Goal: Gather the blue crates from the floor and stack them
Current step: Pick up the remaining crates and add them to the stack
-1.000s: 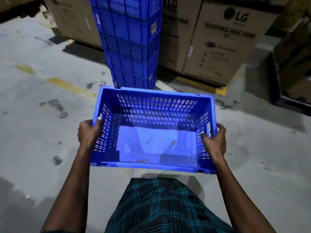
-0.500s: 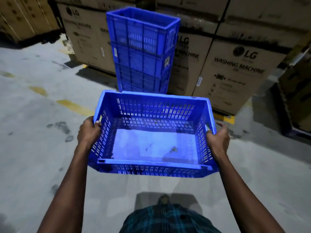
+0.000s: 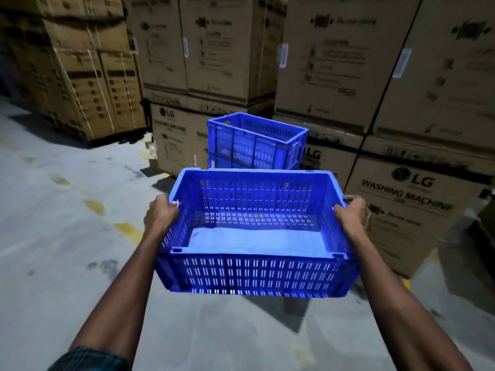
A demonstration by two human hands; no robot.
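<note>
Now my left hand [image 3: 160, 213] and right hand [image 3: 353, 213] grip the blue crate [image 3: 254, 253] between them; beyond my knuckles waits the stack [image 3: 255, 141]. Misaligned rims could topple it.

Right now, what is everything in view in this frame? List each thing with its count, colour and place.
held crate: one, blue, perforated, nothing in it, carried level in front of the person, above the floor.
stacked crates: blue, top one fully seen, a second just showing under it, the rest hidden behind the held crate; standing against the boxes.
cardboard boxes: many, brown, stacked high along the back and right, some printed LG WASHING MACHINE.
strapped cartons: one stack, brown, back left.
floor: grey concrete, dark stains.
yellow floor marks: a worn broken line, left of the held crate.
left hand: grips the held crate's left rim.
right hand: grips its right rim.
sleeve: dark plaid, bottom left.
</note>
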